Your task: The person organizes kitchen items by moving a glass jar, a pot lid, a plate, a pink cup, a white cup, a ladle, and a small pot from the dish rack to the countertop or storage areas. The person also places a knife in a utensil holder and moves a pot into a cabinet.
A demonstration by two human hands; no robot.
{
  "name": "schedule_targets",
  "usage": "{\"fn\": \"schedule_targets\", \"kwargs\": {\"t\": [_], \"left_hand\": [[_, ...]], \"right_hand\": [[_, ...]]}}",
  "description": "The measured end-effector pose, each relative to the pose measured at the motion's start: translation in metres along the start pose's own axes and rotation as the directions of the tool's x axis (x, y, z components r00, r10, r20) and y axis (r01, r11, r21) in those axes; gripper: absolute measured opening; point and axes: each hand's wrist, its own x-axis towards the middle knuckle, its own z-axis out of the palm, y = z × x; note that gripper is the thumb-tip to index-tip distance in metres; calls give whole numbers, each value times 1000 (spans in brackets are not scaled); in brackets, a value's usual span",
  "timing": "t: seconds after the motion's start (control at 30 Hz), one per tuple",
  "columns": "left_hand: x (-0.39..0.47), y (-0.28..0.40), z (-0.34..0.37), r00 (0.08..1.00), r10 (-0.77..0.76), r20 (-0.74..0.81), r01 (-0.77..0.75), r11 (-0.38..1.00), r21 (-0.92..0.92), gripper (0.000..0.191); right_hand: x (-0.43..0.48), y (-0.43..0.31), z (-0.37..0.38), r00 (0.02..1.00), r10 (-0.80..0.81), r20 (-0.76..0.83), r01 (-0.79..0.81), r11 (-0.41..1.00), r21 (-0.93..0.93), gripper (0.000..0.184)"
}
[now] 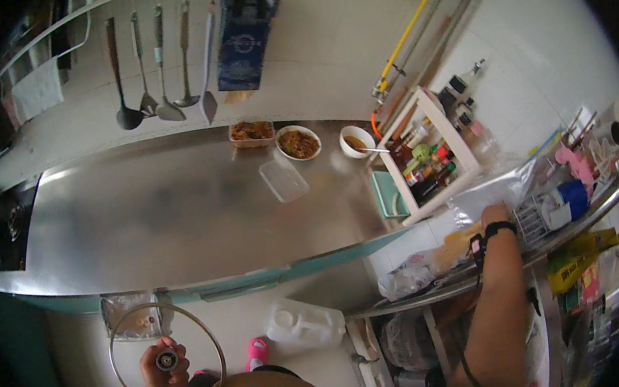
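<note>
My left hand (pixel 162 371) grips the dark knob of a round glass pot lid (pixel 217 332) with a metal rim, held low in front of the counter. My right hand (pixel 495 214) reaches to the shelf on the right, beside a white wire rack (pixel 531 221) and crumpled clear plastic (pixel 484 196); its fingers are hidden. On the steel countertop (pixel 179 203) stand a plastic container of shredded food (pixel 251 134), a white bowl of food (pixel 298 143) and a white bowl with a spoon (pixel 356 142). A clear plastic lid (pixel 284 181) lies before them.
Cooking utensils (pixel 162 63) hang on the wall. A rack of seasoning bottles (pixel 430 167) stands at the counter's right end, above a green tray (pixel 389 195). A white plastic jug (pixel 306 324) lies on the floor near a pink slipper (pixel 257 352). A gas stove (pixel 7 228) is at left.
</note>
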Motion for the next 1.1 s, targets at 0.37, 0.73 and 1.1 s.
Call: {"fn": "schedule_targets", "kwargs": {"t": [0.37, 0.73, 1.1], "left_hand": [[-17, 29, -22, 1000, -3, 27, 2, 999, 54, 20], [-214, 104, -161, 925, 369, 95, -365, 929, -53, 15], [-532, 163, -374, 525, 825, -210, -824, 432, -366, 19]], "right_hand": [[-68, -131, -102, 894, -296, -337, 337, 939, 69, 22], [-481, -458, -330, -181, -862, -473, 947, -24, -320, 23], [-871, -705, -346, -610, -789, 70, 715, -587, -381, 32]]}}
